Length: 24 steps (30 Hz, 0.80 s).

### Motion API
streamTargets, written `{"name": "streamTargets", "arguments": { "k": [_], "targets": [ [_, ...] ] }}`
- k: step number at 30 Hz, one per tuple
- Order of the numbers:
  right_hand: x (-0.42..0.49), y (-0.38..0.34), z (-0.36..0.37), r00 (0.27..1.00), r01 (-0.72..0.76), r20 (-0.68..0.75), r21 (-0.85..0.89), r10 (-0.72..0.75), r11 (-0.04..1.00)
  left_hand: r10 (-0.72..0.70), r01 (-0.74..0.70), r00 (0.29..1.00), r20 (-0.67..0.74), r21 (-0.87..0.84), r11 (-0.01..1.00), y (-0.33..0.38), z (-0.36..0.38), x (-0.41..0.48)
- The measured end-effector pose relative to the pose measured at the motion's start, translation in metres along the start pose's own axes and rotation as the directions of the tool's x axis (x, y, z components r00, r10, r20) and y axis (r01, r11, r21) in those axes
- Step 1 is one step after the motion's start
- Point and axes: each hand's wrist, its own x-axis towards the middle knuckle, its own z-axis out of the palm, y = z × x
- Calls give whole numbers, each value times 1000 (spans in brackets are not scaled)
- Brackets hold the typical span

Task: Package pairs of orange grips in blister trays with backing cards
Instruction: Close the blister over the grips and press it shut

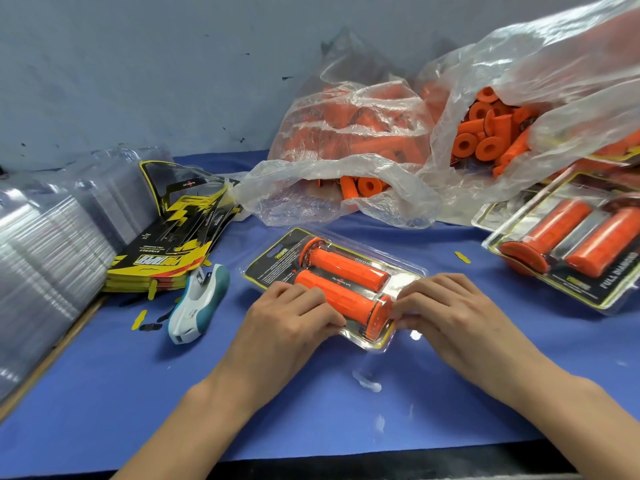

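Orange grips (341,282): two are lying side by side in a clear blister tray (408,271), flanged ends pointing opposite ways; the tray is sitting on the blue table cover (311,410) in front of the person, angled, with a black and yellow backing card (273,261) showing beneath the grips
Left hand (294,311): it is resting on the near-left part of the tray; the fingers are lying close together, bent and pressing down on the plastic over the nearer grip
Right hand (440,306): it is resting at the tray's near-right corner; the fingers are held together, their tips touching the tray beside the nearer grip's flange; whether they are pinching the edge I cannot tell
Stapler (199,303): white and teal, lying left of the tray
Backing card stack (166,251): sitting behind the stapler
Empty blister trays (52,251): stacked at far left
Plastic bags (346,143): two, holding loose orange grips, lying behind the tray
Finished packs (568,244): piled at right
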Motion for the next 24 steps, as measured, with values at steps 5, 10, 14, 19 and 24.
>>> {"name": "streamTargets", "arguments": {
  "k": [5,10,14,19,24],
  "targets": [
    [-7,-19,1,1000,4,-4,0,-4,1000,-15,16,1000,-14,47,999,4,3,3],
    [3,-37,13,993,-49,-113,-122,35,991,3,-1,1000,-31,72,997,12,8,7],
    [3,-33,13,995,14,-97,-192,-33,981,31,-30,1000,-4,81,996,1,6,5],
    [4,-25,12,994,21,-99,-170,-38,985,-25,26,1000,-2,78,997,-24,-3,-1],
    [2,-23,19,997,40,-58,-110,-46,993,-34,33,999,25,54,998,-22,-1,-4]
  ]
}}
